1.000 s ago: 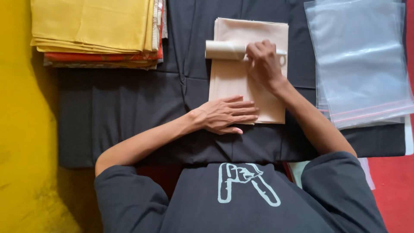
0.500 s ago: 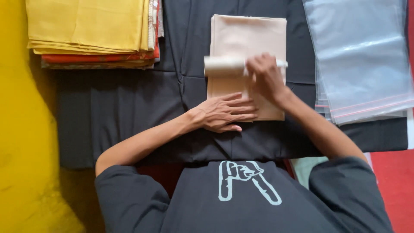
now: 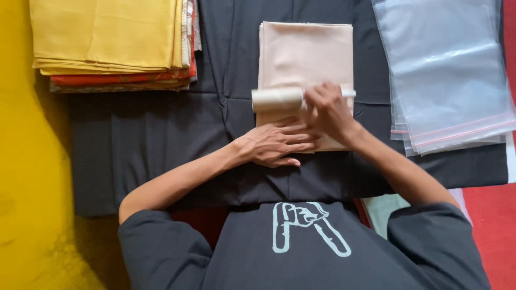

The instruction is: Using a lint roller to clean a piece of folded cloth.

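At the centre of the dark grey cloth (image 3: 161,139) that covers the work surface lies a folded beige fabric (image 3: 306,53), squared up with its long sides running from twelve to six o'clock. Across its middle sits a lint roller (image 3: 277,100), its pale drum lying crosswise from nine to three o'clock, on the left part of the fold.

The step in hand looks like cleaning the face of the fold: the drum is in contact with the fabric about halfway down it. Judging by that, the next stroke calls for steady pressure along the fold while the piece is kept from sliding.

The right hand (image 3: 330,110) is clenched round the roller's handle at the drum's three o'clock end, knuckles up, fingers wrapped tight. The left hand (image 3: 277,144) grips nothing: it lies flat, fingers stretched out and close together, pressing down the near edge of the beige fabric at six o'clock of the roller, its fingertips just beside the right wrist.

Further out, at ten o'clock, rests a stack of folded cloths (image 3: 107,43), yellow on top with orange beneath. At two o'clock lies a pile of clear plastic bags (image 3: 446,70) with red-lined closures, well apart from the roller.
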